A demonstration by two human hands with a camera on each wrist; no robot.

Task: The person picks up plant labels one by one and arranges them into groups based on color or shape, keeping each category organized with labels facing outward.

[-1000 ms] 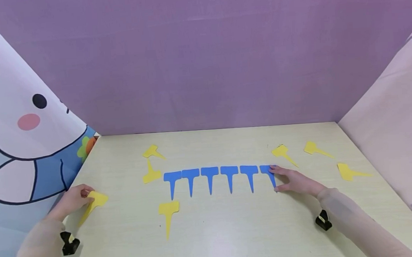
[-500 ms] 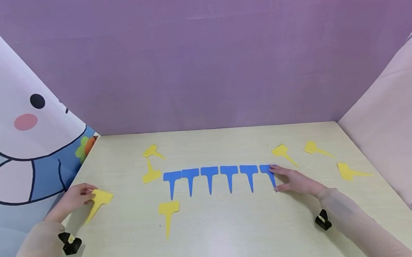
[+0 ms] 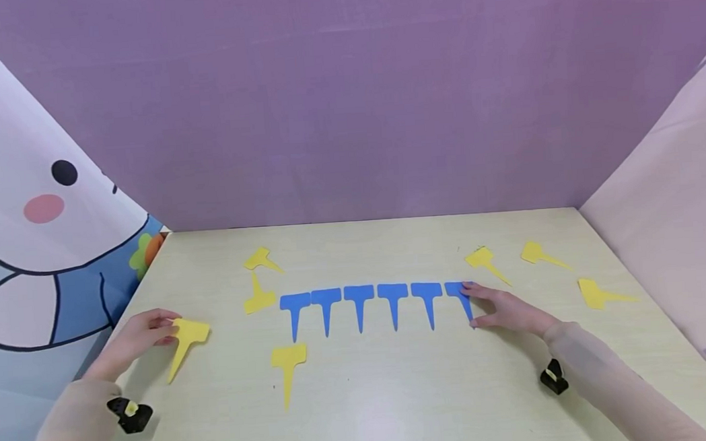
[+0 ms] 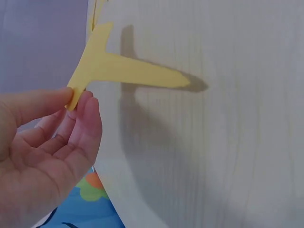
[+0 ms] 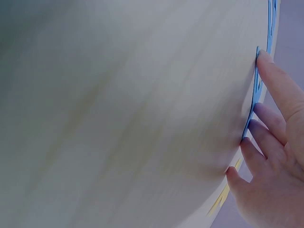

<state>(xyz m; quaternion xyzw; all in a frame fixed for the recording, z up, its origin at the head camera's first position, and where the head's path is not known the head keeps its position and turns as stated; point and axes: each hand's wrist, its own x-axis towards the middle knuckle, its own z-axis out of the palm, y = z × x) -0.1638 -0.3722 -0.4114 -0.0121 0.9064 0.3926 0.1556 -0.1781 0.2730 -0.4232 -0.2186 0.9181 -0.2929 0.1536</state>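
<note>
My left hand [image 3: 138,340] pinches a yellow T-shaped plant label [image 3: 190,333] by one end of its wide head. In the left wrist view the label [image 4: 97,65] is held above the table, its shadow beside it and its pointed stem aimed right. At the right end of a row of blue T-shaped plant labels [image 3: 359,293], my right hand [image 3: 512,310] rests its fingertips on the last blue label [image 3: 454,290], partly covering it. The right wrist view shows thumb and fingers spread and lightly bent along that label [image 5: 253,102], which lies flat.
Two yellow labels [image 3: 261,301] lie left of the row's far end, and another yellow label [image 3: 288,361] lies in front of it. Three yellow labels [image 3: 534,252] are scattered at the back right. A purple wall [image 3: 346,113] stands behind the pale table [image 3: 364,408].
My left hand has moved right with the yellow label, whose stem has turned a little more upright in the head view. My right hand has stayed on the last blue label.
</note>
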